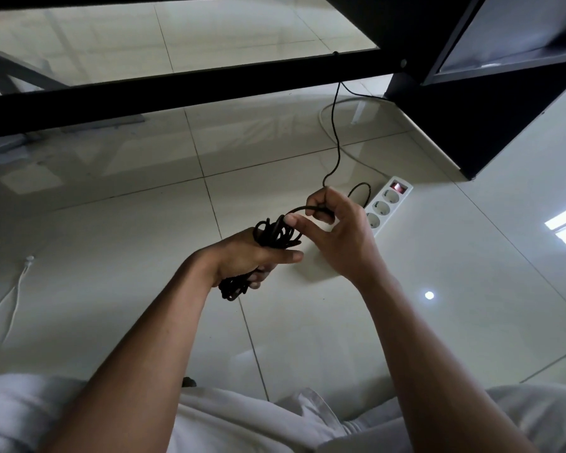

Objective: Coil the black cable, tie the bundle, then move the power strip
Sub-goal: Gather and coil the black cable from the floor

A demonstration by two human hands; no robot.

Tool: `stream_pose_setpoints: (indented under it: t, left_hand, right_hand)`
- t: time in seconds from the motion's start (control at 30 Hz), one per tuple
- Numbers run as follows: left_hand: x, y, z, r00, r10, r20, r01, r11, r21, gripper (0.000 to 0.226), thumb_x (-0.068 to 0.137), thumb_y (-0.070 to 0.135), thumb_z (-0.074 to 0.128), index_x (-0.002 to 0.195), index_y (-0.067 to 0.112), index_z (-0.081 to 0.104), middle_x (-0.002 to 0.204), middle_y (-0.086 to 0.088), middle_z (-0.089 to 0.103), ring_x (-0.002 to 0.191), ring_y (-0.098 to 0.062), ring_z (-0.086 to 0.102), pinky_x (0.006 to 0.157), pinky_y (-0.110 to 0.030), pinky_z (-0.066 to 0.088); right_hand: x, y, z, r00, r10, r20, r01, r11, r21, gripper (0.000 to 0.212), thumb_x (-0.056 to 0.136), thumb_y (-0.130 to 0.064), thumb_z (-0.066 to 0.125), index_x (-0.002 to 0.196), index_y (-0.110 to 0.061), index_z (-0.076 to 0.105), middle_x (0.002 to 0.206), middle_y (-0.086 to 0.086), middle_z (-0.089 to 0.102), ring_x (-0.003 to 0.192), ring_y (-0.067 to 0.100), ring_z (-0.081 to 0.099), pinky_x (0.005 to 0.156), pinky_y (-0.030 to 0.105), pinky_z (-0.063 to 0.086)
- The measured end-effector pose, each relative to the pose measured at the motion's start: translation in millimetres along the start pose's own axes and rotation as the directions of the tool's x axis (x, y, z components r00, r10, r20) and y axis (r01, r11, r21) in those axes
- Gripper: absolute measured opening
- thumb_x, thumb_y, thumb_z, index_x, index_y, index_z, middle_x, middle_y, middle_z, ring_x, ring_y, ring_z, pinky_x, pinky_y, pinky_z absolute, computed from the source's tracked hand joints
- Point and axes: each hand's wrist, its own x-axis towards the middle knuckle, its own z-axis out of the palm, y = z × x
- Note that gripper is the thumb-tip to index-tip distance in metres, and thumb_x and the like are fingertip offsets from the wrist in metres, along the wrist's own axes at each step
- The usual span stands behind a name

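Right now we hold the coiled bundle of the black cable in our left hand, fingers wrapped shut around its middle, so loops stick out above the fist and a shorter clump hangs below it. Just right of that fist, our right hand pinches the free run of the cable, thumb pressing it near the top of the bundle and the other fingers curled closed over it. From that pinch the cable arcs over to the bundle on 1 side and climbs away on the other, rising beyond our right hand to the dark table frame. Just past our right hand, partly hidden by it, the white power strip lies on the tiled floor, 3 sockets showing and its red switch lit at the far end. Well left of the bundle, a thin white cord trails across the tiles.
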Motion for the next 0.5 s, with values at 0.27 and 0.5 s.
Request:
stream_pose_setpoints:
  t: [0.27, 0.5]
  left_hand:
    - [-0.4, 8.4, 10.6, 0.994, 0.105, 0.037, -0.102, 0.991, -0.083, 0.046, 0.1, 0.032, 0.064, 0.06, 0.02, 0.043, 0.054, -0.005, 0.036, 0.044, -0.02, 0.034, 0.054, -0.032, 0.036]
    - [6.1, 6.7, 13.9, 0.929, 0.271, -0.253, -0.302, 0.949, -0.089, 0.04, 0.104, 0.015, 0.055, 0.066, 0.024, 0.065, 0.055, -0.002, 0.043, 0.05, -0.021, 0.052, 0.056, -0.032, 0.045]
  right_hand:
    - [3.2, 11.0, -0.1, 0.989, 0.031, -0.142, -0.015, 0.994, 0.113, 0.015, 0.092, -0.025, 0.076, 0.091, -0.012, 0.068, 0.081, 0.0, 0.069, 0.071, 0.025, 0.058, 0.066, 0.031, 0.046]
    - [-2.6, 17.4, 15.7, 0.998, 0.056, 0.035, -0.06, 0.99, 0.128, 0.021, 0.1, -0.009, 0.063, 0.109, -0.026, 0.073, 0.106, -0.011, 0.07, 0.08, 0.008, 0.071, 0.077, 0.027, 0.057]
